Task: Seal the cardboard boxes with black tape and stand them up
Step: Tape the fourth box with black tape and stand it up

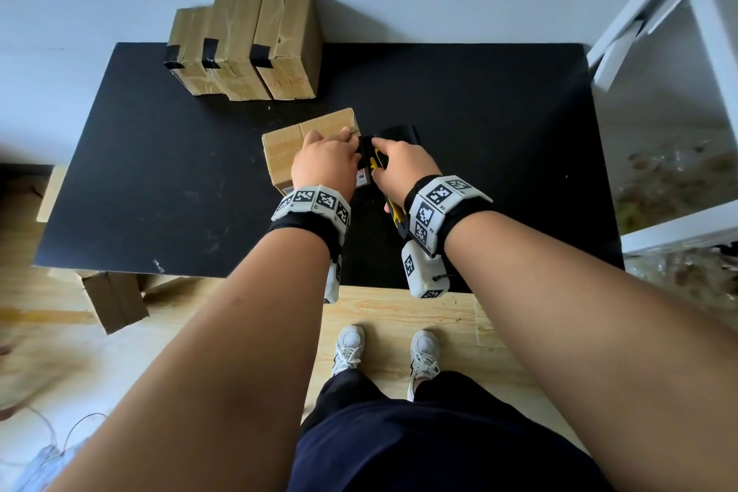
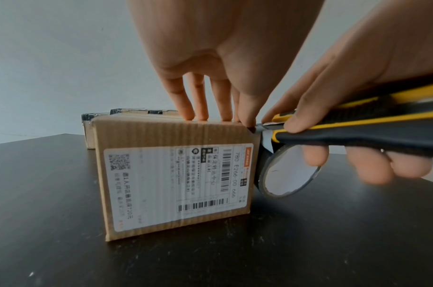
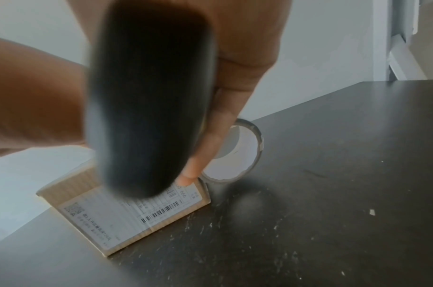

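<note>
a cardboard box (image 1: 297,146) is seen lying flat near the middle of the black tabletop (image 1: 159,172), its labelled side face (image 2: 178,184) turned toward the person. the left hand (image 1: 325,164) is laid on top of the box; its straight fingers (image 2: 186,103) are pressed down on the upper face near the right edge, nothing being gripped. the right hand (image 1: 403,164) is clenched round a yellow and black utility knife (image 2: 358,126), with the thumb laid on the handle side and the remaining fingers curled beneath. the knife's front end is held against the upper right corner of the box, where a strip of black tape (image 2: 261,128) is stretched from the box edge. the blade itself cannot be made out clearly. the black tape roll (image 2: 288,174) is stood on its edge on the tabletop just beside the right side of the box, below the knife; in the right wrist view the roll (image 3: 237,153) is partly hidden behind a finger and the blurred knife handle (image 3: 149,97).

at the far left of the tabletop, three cardboard boxes (image 1: 247,48) are stood upright side by side, touching, each with black tape across its near top edge. further cardboard (image 1: 114,300) is noted on the wooden floor (image 1: 399,316) below the near left corner of the tabletop. a white frame (image 1: 655,4) is seen at the right.
</note>
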Demonstrator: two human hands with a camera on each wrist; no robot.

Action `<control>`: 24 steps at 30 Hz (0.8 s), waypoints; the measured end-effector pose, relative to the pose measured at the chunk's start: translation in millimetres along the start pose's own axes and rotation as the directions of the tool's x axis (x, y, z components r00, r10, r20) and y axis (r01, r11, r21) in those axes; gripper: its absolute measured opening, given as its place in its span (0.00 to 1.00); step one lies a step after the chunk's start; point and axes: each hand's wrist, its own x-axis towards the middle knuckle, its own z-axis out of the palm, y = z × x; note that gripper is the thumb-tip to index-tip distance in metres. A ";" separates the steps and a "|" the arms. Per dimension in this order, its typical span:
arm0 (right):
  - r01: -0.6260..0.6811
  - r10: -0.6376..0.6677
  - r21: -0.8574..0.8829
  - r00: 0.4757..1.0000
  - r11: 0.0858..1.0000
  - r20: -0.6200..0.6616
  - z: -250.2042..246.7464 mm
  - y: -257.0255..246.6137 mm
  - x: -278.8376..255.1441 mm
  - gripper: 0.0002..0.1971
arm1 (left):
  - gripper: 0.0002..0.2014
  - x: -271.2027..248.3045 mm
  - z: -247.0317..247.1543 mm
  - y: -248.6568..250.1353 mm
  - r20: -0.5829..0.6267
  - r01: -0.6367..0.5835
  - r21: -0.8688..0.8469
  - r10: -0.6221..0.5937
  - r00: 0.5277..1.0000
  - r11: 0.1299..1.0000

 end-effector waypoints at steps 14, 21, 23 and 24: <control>0.033 -0.032 -0.108 0.999 0.994 0.013 -7.2 -6.9 1.0 0.22 | 0.18 5.8 2.5 -3.1 0.037 -0.053 0.099 0.049 0.998 0.994; 0.016 -0.012 -0.077 0.999 0.997 0.048 -6.5 0.1 -2.1 0.30 | 0.20 6.3 -1.9 0.0 0.085 -0.157 0.287 0.139 0.987 0.945; 0.015 -0.011 -0.065 0.998 0.998 0.055 -6.1 1.9 -4.7 0.31 | 0.19 5.9 -2.9 0.6 0.071 -0.128 0.232 0.114 0.991 0.964; 0.015 -0.011 -0.061 0.998 0.998 0.056 -6.0 3.0 -6.2 0.31 | 0.19 5.3 -3.7 1.3 0.074 -0.112 0.212 0.099 0.992 0.971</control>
